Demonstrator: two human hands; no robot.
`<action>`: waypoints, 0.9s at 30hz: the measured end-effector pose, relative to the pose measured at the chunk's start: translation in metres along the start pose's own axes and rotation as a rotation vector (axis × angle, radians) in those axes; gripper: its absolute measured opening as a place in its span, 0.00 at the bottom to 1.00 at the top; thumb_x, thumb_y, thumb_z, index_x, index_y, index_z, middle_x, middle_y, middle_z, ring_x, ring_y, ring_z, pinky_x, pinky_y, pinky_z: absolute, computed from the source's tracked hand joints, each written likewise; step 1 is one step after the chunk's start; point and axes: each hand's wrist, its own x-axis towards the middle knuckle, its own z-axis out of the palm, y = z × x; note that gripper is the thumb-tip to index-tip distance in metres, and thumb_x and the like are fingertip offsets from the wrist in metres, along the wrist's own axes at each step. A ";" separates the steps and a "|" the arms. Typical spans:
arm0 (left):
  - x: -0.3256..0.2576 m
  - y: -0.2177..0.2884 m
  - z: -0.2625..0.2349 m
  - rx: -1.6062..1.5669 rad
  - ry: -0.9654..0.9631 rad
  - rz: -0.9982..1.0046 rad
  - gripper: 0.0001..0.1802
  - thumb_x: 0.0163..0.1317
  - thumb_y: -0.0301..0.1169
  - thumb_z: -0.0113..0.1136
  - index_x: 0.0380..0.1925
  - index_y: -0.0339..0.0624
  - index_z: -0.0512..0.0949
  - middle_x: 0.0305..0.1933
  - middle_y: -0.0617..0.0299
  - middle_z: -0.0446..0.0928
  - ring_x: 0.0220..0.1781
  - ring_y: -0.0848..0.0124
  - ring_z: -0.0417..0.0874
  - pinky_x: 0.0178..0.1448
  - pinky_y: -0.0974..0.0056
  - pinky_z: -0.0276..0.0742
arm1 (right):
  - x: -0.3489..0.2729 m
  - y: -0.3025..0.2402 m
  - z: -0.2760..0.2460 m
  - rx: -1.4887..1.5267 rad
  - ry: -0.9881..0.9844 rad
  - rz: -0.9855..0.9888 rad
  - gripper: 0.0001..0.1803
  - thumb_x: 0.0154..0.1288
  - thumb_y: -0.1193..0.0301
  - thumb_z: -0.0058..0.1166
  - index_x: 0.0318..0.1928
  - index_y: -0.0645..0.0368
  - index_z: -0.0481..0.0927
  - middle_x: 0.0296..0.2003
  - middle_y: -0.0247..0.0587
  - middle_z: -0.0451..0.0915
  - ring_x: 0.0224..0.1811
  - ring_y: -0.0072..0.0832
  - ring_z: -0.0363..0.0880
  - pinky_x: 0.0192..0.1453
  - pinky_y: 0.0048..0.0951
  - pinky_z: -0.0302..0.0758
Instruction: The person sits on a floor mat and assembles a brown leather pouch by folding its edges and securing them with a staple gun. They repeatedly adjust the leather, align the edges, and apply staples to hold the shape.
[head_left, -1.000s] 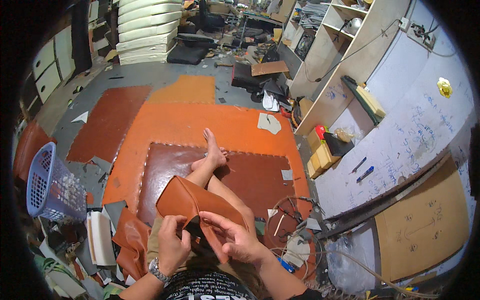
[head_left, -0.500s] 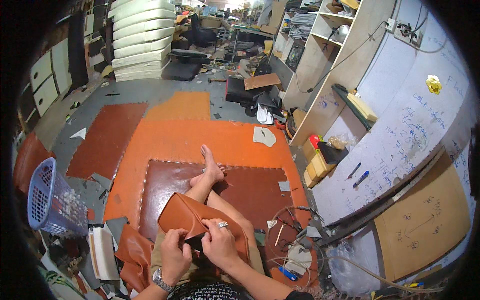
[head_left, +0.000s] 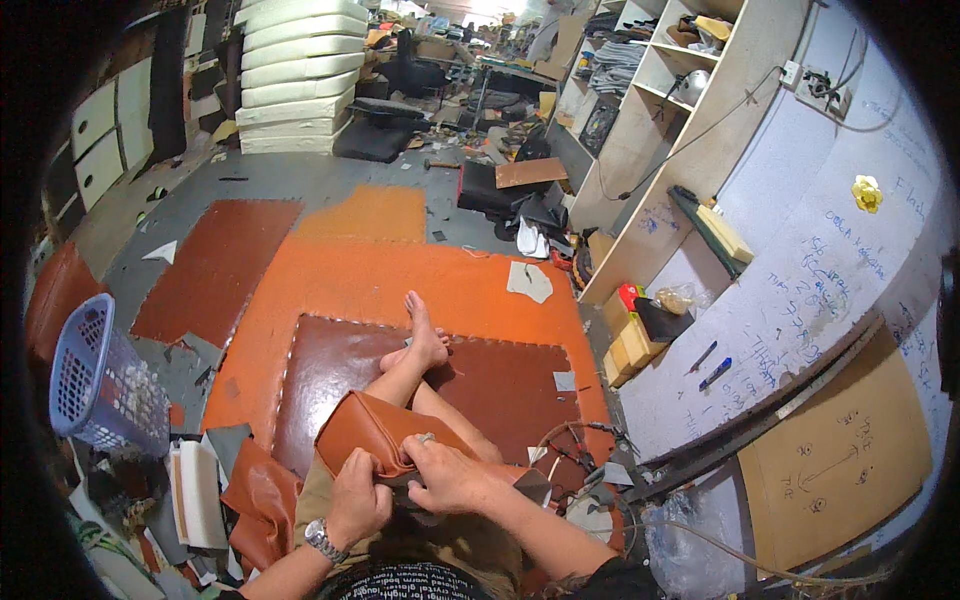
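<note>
Across my lap lies a brown leather cover (head_left: 358, 430) with a boxy, seamed end that points away to the left. My left hand (head_left: 360, 498) is closed on its near edge, fingers curled and thumb toward the right. Close beside it, my right hand (head_left: 448, 474) grips the same edge near a corner seam, its fingers bent over the leather. The inside of the cover and the fingertips underneath are hidden. Another crumpled brown leather piece (head_left: 262, 505) rests to the left of my lap.
A lilac perforated basket (head_left: 82, 375) and a white foam block (head_left: 198, 495) are at my left. Orange matting (head_left: 480, 285) lies under my bare feet. Cables (head_left: 575, 430) run along my right, by a written-on white panel (head_left: 790, 330). White cushions (head_left: 300, 70) are stacked farther off.
The dark gap between my hands at the leather's edge is no longer visible. My left hand has turned into a tighter fist, and my right forearm has swung outward to the right.
</note>
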 end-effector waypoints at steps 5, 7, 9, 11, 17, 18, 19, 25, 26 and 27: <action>-0.008 0.006 -0.006 0.030 -0.082 0.089 0.16 0.56 0.21 0.66 0.40 0.35 0.69 0.40 0.43 0.69 0.44 0.40 0.74 0.50 0.42 0.73 | 0.009 -0.004 -0.003 -0.166 -0.102 0.001 0.17 0.65 0.71 0.65 0.49 0.60 0.74 0.43 0.60 0.85 0.47 0.62 0.87 0.49 0.59 0.83; -0.007 0.005 -0.006 0.047 -0.093 0.106 0.17 0.56 0.21 0.67 0.39 0.36 0.68 0.40 0.43 0.70 0.45 0.40 0.75 0.51 0.42 0.73 | 0.012 -0.003 0.002 -0.256 -0.092 0.006 0.16 0.63 0.71 0.66 0.48 0.57 0.76 0.39 0.56 0.86 0.43 0.59 0.88 0.44 0.59 0.84; -0.005 0.002 -0.008 0.047 -0.113 0.079 0.17 0.56 0.20 0.68 0.39 0.36 0.68 0.41 0.43 0.71 0.45 0.40 0.75 0.51 0.42 0.74 | 0.010 -0.002 0.008 -0.268 -0.055 -0.071 0.15 0.62 0.70 0.67 0.46 0.54 0.78 0.35 0.51 0.86 0.38 0.55 0.89 0.40 0.57 0.84; -0.003 -0.002 -0.010 0.063 -0.162 0.098 0.16 0.56 0.19 0.67 0.40 0.37 0.70 0.41 0.44 0.73 0.47 0.40 0.77 0.53 0.43 0.75 | 0.004 0.001 0.014 -0.278 -0.024 -0.116 0.13 0.61 0.70 0.67 0.45 0.51 0.79 0.32 0.48 0.86 0.36 0.52 0.90 0.37 0.55 0.85; -0.005 -0.021 -0.014 0.109 -0.292 0.155 0.14 0.55 0.19 0.65 0.41 0.40 0.73 0.41 0.46 0.77 0.48 0.43 0.81 0.53 0.45 0.79 | -0.018 0.005 0.030 -0.271 0.116 -0.128 0.08 0.62 0.71 0.64 0.39 0.50 0.78 0.30 0.45 0.84 0.33 0.47 0.89 0.34 0.50 0.85; -0.007 -0.024 -0.013 0.139 -0.303 0.163 0.14 0.55 0.19 0.65 0.40 0.40 0.74 0.40 0.47 0.78 0.47 0.44 0.82 0.52 0.46 0.80 | -0.021 0.003 0.035 -0.263 0.178 -0.113 0.07 0.62 0.72 0.64 0.38 0.50 0.78 0.30 0.44 0.84 0.33 0.47 0.89 0.34 0.50 0.85; -0.009 -0.026 -0.011 0.153 -0.289 0.170 0.13 0.55 0.20 0.65 0.40 0.41 0.74 0.39 0.48 0.78 0.46 0.44 0.83 0.51 0.46 0.80 | -0.024 0.002 0.040 -0.254 0.241 -0.100 0.07 0.62 0.73 0.63 0.37 0.50 0.78 0.29 0.43 0.84 0.33 0.46 0.89 0.33 0.49 0.84; -0.009 -0.013 -0.018 0.175 -0.227 0.170 0.10 0.59 0.24 0.66 0.37 0.43 0.75 0.33 0.49 0.80 0.38 0.44 0.85 0.43 0.44 0.81 | -0.034 -0.016 0.054 -0.150 0.457 -0.049 0.05 0.62 0.76 0.60 0.33 0.53 0.77 0.26 0.45 0.80 0.30 0.46 0.86 0.33 0.47 0.83; -0.002 -0.005 -0.025 0.175 -0.247 0.154 0.09 0.60 0.24 0.66 0.37 0.43 0.75 0.33 0.49 0.81 0.38 0.44 0.85 0.43 0.43 0.81 | -0.033 -0.019 0.050 -0.141 0.462 -0.025 0.06 0.62 0.75 0.61 0.33 0.54 0.76 0.26 0.46 0.80 0.31 0.47 0.86 0.33 0.48 0.82; 0.008 0.003 -0.034 0.187 -0.284 0.118 0.09 0.61 0.25 0.67 0.37 0.43 0.75 0.33 0.48 0.82 0.38 0.43 0.86 0.42 0.43 0.81 | -0.030 -0.021 0.042 -0.132 0.469 -0.003 0.06 0.62 0.74 0.62 0.32 0.55 0.76 0.26 0.47 0.80 0.32 0.49 0.86 0.33 0.49 0.81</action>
